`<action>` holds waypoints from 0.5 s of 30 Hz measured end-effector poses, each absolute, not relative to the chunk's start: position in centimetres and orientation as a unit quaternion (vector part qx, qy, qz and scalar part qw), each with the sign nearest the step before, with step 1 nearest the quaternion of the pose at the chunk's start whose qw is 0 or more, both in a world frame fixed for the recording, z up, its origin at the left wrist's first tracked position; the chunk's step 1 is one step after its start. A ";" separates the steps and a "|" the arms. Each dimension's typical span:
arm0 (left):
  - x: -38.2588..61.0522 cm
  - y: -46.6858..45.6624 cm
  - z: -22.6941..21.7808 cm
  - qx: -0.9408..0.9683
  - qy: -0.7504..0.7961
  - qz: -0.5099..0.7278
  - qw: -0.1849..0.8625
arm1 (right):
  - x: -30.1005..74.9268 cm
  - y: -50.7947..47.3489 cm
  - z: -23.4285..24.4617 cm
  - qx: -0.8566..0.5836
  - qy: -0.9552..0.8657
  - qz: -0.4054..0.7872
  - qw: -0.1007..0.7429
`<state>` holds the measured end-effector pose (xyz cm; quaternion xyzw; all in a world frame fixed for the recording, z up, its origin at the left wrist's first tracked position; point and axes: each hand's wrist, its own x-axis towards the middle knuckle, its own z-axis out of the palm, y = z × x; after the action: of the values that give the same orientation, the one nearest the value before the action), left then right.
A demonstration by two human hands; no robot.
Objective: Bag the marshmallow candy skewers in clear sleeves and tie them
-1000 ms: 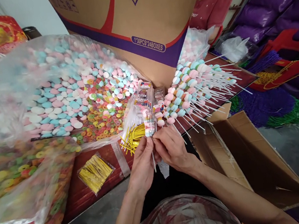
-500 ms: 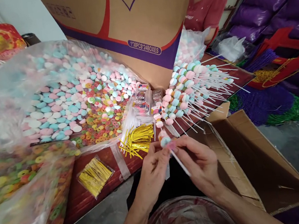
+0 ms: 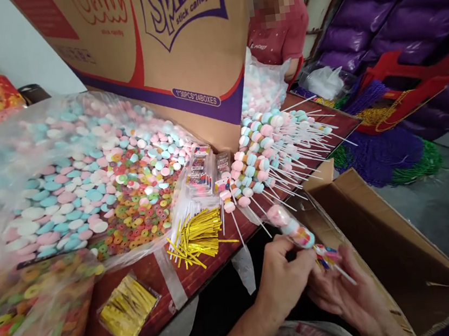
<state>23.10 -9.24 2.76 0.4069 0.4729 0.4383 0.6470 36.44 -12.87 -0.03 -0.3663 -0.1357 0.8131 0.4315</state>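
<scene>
Both of my hands hold one wrapped candy stick [image 3: 297, 230] near the table's front edge. It has pink, white and blue discs on a white stick, and it is tilted with its candy end up to the left. My left hand [image 3: 281, 278] is closed around its lower part. My right hand [image 3: 339, 287] pinches the stick end, where a colourful printed wrapper bunches. Just beyond the hands lies a heap of several unwrapped candy sticks [image 3: 270, 140]. Loose gold twist ties [image 3: 198, 236] lie on the table left of my hands.
A clear bag of pastel candy discs and coloured rings [image 3: 98, 178] covers the table's left. A packet of gold ties [image 3: 125, 311] lies near the front edge. Printed wrappers [image 3: 200, 171] sit mid-table. A large "stick candy" carton [image 3: 161, 50] stands behind. An open cardboard box [image 3: 385, 246] is at right. A person in red [image 3: 279, 33] sits opposite.
My hands have moved down and to the right with the candy stick, away from the gold ties and towards the open box. The camera has shifted right and tilted.
</scene>
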 end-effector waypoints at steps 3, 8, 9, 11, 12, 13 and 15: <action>23.4 -8.7 2.8 0.559 0.456 0.402 0.565 | 38.7 -12.7 -0.4 -0.406 -0.136 0.769 0.475; 19.6 -5.4 4.9 0.634 0.478 0.503 0.341 | 43.2 -10.1 -1.0 -0.431 -0.021 0.634 0.641; 18.3 -4.3 5.4 0.625 0.526 0.508 0.272 | 43.7 -9.5 -1.2 -0.445 -0.013 0.618 0.648; 15.9 -1.7 6.0 0.598 0.645 0.444 0.169 | 43.9 -8.5 -1.5 -0.481 -0.029 0.618 0.621; 14.9 -0.5 6.2 0.589 0.695 0.388 0.141 | 43.5 -8.1 -1.5 -0.497 -0.051 0.626 0.599; 14.1 0.6 6.2 0.584 0.730 0.332 0.125 | 42.6 -7.8 -1.4 -0.506 -0.081 0.634 0.579; 13.4 2.3 5.9 0.592 0.761 0.234 0.128 | 40.2 -7.4 -0.7 -0.510 -0.154 0.641 0.552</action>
<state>13.37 2.25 5.87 0.5921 0.7605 0.2336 0.1285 40.22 -7.38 -0.68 -0.5101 -0.1538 0.6413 0.5521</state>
